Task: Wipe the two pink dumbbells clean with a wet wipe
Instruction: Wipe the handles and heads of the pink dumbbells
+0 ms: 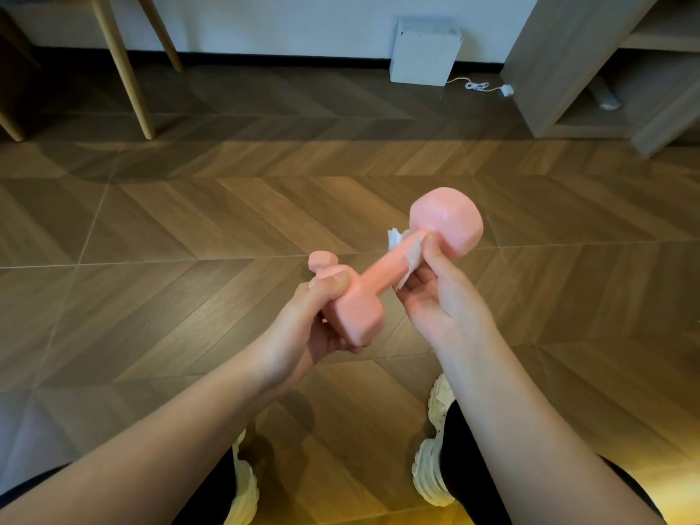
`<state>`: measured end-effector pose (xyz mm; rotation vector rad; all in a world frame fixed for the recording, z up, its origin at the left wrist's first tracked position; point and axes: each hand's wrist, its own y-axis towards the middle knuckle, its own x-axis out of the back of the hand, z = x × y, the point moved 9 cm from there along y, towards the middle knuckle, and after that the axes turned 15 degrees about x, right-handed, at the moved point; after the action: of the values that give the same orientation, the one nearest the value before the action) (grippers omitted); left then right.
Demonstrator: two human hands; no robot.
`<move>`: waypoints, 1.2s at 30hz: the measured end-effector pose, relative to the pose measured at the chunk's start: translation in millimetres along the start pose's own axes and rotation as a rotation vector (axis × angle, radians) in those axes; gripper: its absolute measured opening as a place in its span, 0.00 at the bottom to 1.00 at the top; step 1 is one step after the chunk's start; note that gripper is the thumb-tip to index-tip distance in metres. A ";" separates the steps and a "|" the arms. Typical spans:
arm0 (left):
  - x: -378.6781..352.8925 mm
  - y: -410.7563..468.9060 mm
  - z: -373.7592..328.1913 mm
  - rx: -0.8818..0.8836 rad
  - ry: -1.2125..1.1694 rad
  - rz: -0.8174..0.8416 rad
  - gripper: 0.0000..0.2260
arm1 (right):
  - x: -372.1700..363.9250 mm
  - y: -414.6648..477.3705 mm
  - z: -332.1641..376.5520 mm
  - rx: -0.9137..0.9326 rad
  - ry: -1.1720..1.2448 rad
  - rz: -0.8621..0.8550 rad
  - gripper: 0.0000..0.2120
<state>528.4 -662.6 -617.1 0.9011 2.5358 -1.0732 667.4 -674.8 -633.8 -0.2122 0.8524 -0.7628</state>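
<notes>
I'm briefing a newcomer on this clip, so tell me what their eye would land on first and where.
The pink dumbbell held up mid-view stands out first, with the left hand gripping its near end. The right hand pinches a white wipe round the bar just below the far end. Past the left thumb, part of a second pink dumbbell peeks out above the wooden floor.

Head-worn view, facing down; hands [378, 316] close
</notes>
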 end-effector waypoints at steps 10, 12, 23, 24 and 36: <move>11.1 -2.1 -7.4 -0.042 0.178 -0.132 0.35 | -6.4 -1.2 -11.6 -0.025 0.028 0.034 0.15; 13.0 -1.4 -6.2 -0.039 0.203 -0.165 0.40 | -7.7 -3.8 -13.3 -0.002 -0.008 0.060 0.16; -10.4 -2.9 16.5 0.412 -0.296 0.271 0.33 | -22.9 -7.7 6.0 0.158 -0.063 0.195 0.17; -9.3 -2.4 19.1 0.434 -0.304 0.253 0.33 | -21.7 -6.6 7.3 0.157 -0.057 0.190 0.14; 7.6 7.4 12.6 0.168 -0.090 0.018 0.31 | -50.0 -25.6 -11.5 -0.053 0.107 0.327 0.07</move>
<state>526.9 -664.2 -633.4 0.8939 2.3885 -1.3057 624.7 -657.7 -599.6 -0.0754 0.9809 -0.4484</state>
